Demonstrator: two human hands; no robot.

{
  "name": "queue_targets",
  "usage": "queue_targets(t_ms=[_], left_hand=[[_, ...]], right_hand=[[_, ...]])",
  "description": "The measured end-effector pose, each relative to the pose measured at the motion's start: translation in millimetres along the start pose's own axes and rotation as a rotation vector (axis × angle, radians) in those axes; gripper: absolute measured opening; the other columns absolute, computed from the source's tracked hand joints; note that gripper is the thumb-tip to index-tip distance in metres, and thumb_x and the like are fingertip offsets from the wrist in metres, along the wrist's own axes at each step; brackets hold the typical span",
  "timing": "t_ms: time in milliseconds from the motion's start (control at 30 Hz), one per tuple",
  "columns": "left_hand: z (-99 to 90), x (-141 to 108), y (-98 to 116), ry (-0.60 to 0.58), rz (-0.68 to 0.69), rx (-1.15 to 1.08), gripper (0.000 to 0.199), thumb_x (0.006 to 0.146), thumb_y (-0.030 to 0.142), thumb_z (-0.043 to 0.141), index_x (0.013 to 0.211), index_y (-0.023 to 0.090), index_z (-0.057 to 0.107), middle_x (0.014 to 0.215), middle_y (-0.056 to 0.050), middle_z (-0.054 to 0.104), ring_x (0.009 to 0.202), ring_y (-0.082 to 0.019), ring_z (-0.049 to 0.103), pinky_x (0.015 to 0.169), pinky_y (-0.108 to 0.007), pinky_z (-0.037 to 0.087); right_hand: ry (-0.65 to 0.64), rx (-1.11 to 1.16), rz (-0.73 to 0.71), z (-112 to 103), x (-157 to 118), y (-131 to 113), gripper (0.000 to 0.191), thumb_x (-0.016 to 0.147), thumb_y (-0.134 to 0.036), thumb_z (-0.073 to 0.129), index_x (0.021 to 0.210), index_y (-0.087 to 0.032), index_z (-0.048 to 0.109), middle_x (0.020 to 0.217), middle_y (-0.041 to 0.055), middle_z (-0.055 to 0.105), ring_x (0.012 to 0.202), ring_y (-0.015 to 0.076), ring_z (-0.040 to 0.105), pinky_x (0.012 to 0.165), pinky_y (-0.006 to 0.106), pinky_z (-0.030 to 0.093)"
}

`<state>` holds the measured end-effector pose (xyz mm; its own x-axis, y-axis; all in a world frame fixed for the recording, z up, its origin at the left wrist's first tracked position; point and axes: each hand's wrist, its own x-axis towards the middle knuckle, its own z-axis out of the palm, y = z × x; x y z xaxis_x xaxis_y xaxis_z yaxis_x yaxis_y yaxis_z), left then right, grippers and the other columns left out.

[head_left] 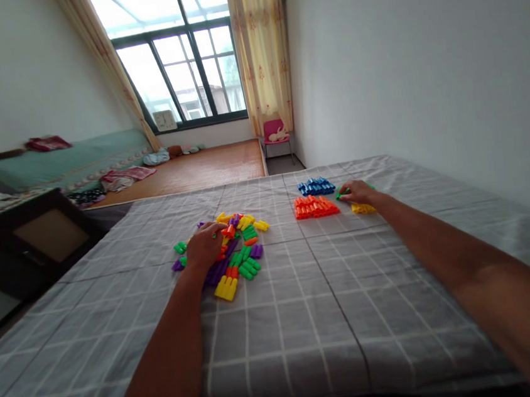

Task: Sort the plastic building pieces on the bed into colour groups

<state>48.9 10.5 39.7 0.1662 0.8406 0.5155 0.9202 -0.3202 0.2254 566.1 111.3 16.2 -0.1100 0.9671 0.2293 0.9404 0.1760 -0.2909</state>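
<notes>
A mixed pile of plastic toy building blocks (227, 286) in yellow, green, purple and orange lies left of centre on the checked cloth. Over the pile's far left part is my left hand (204, 246), its fingers curled at an orange toy block (229, 231); the fingertips are partly hidden. To the right, my right hand (358, 192) pinches a green toy block (342, 195) low at the cloth. Close to that hand are a stack of blue blocks (317, 186), a stack of orange blocks (314, 206) and some yellow blocks (363, 208), the last partly behind my wrist.
The grey checked cloth (287, 322) covers the surface under the blocks. A white wall (422, 68) runs along the right. Beyond are a low bed platform (214, 163), a pink chair (274, 133) and a window. A dark cabinet (28, 248) stands left.
</notes>
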Motion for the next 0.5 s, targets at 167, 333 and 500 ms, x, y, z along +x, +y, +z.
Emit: queue_targets(t_ms=[167, 333, 500], left_hand=[[2.3, 1, -2, 0.008, 0.012, 0.005, 0.028, 0.085, 0.024, 0.048, 0.099, 0.027, 0.072, 0.107, -0.003, 0.07, 0.097, -0.02, 0.065, 0.084, -0.029, 0.05], [1.6, 1, -1, 0.01, 0.01, 0.003, 0.028, 0.085, 0.024, 0.047, 0.098, 0.027, 0.072, 0.107, -0.003, 0.07, 0.098, -0.022, 0.066, 0.084, -0.03, 0.05], [-1.3, 1, 0, 0.019, -0.005, -0.01, 0.029, 0.085, 0.024, 0.047, 0.098, 0.027, 0.072, 0.105, -0.003, 0.07, 0.096, -0.021, 0.066, 0.081, -0.029, 0.05]], right_hand=[[-0.005, 0.111, 0.077, -13, -8, 23, 0.019, 0.068, -0.032, 0.07, 0.083, -0.022, 0.077, 0.088, 0.0031, 0.076, 0.079, 0.0191, 0.068, 0.069, 0.025, 0.05], [-0.085, 0.154, 0.07, -16, -13, 36, 0.023, 0.066, -0.033, 0.072, 0.084, -0.021, 0.077, 0.083, 0.0028, 0.075, 0.078, 0.02, 0.068, 0.068, 0.026, 0.05], [-0.011, 0.1, 0.09, -13, -11, 39, 0.022, 0.066, -0.032, 0.073, 0.086, -0.023, 0.076, 0.09, 0.002, 0.076, 0.081, 0.0202, 0.068, 0.071, 0.027, 0.05]])
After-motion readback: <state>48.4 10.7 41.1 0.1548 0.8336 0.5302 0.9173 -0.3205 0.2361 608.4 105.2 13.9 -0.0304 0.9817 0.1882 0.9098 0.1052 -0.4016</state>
